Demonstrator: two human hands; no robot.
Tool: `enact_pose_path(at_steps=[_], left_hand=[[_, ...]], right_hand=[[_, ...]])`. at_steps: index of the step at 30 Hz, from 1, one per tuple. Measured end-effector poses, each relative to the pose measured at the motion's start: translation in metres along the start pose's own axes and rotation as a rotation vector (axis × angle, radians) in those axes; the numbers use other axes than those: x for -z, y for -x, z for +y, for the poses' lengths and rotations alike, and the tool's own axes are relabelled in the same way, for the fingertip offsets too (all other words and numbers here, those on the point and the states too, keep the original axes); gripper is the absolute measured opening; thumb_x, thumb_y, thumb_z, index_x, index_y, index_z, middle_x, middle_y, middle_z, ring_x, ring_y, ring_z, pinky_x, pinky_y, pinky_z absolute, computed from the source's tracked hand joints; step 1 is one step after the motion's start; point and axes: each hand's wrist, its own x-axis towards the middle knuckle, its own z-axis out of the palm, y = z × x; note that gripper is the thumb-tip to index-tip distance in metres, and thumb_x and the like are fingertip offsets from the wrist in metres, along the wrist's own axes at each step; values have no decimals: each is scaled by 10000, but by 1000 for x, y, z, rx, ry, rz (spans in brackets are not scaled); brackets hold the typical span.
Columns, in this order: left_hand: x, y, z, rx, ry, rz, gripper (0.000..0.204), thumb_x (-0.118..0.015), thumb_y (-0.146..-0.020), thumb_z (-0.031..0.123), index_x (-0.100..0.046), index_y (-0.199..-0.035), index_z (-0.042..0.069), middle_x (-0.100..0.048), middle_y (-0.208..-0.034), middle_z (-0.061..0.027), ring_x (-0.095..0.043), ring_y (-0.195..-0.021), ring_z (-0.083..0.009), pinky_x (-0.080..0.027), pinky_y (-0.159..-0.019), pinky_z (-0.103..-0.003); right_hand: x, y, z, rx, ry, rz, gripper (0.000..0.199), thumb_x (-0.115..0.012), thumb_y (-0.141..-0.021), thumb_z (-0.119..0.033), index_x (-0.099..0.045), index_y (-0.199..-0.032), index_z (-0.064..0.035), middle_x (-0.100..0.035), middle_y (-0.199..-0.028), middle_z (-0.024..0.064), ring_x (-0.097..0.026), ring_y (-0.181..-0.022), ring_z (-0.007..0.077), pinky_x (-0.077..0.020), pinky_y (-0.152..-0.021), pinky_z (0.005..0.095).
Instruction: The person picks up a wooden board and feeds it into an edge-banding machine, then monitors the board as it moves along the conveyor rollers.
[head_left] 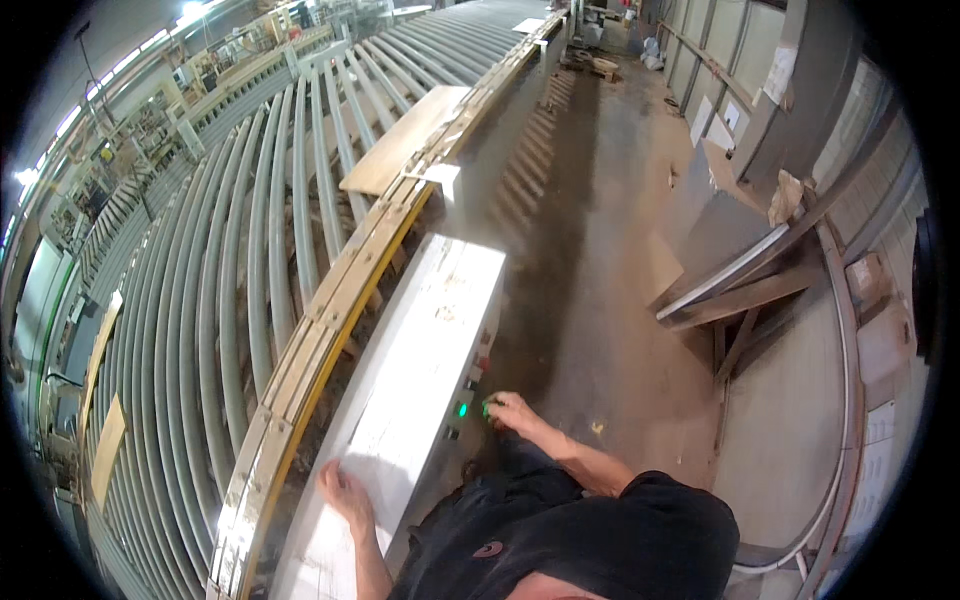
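A long white metal control cabinet [430,320] runs beside the conveyor, its top dusty and scuffed. My left hand [346,494] rests on its near end with the fingers spread a little, holding nothing. Along the cabinet's right side is a row of small controls, one of them a lit green button [462,409]. My right hand [514,411] is just right of that button, its fingers curled together at a small dark green thing [488,408]. What that thing is, and whether it is part of the panel, cannot be made out.
A wide roller conveyor [265,220] fills the left, edged by a wooden rail [325,320] with a yellow strip. A thin board [405,140] lies on the rollers near the rail. A slanted stand with a metal edge [735,270] juts in on the right, beyond the dusty floor [600,260].
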Motion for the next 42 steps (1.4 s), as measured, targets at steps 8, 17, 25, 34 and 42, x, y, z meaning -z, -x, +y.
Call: enact_pose_path(at_steps=[8,17,25,34,42], left_hand=[[13,14,-6,54,-226,222,264,-529,-791,-47,-558,-1054,-63,-495,-1170,-241,-483,-1093,-394,-425,-880,-467],[11,1,7,116,-331,255,357,-579,-843,70,-583,-1194,3,-544,-1118,-215,-466,-1134,-374,-401,-952,-497],[8,-6,-35,280,-657,287,419,-522,-817,-12,-526,-1237,-3,-439,-1339,-241,-410,-1239,-396,-287,-1064,-496],[-7,-40,-8,76,-600,327,387,-559,-770,4,-553,-1156,37,-518,-1144,-196,-448,-1118,-391,-333,-978,-493],[-12,-18,-14,154,-639,377,363,-561,-780,37,-549,-1143,33,-512,-1161,-176,-456,-1114,-379,-358,-956,-499]], right_hand=[[29,-27,5,-123,183,-213,327,-582,-871,-249,-643,-1069,3,-641,-865,63,-585,-748,145,-488,-654,294],[79,-80,26,-231,242,-233,348,-597,-863,-212,-635,-1100,40,-679,-927,102,-627,-778,161,-507,-669,305],[57,-124,30,-194,360,-360,326,-592,-865,-158,-615,-1088,80,-648,-818,114,-595,-694,165,-481,-615,332],[67,-122,33,-278,65,-364,233,-566,-893,-72,-618,-1075,64,-640,-842,114,-594,-664,192,-486,-592,316],[75,-130,54,-264,57,-318,317,-599,-875,-55,-558,-1153,93,-636,-907,141,-605,-719,224,-490,-628,351]])
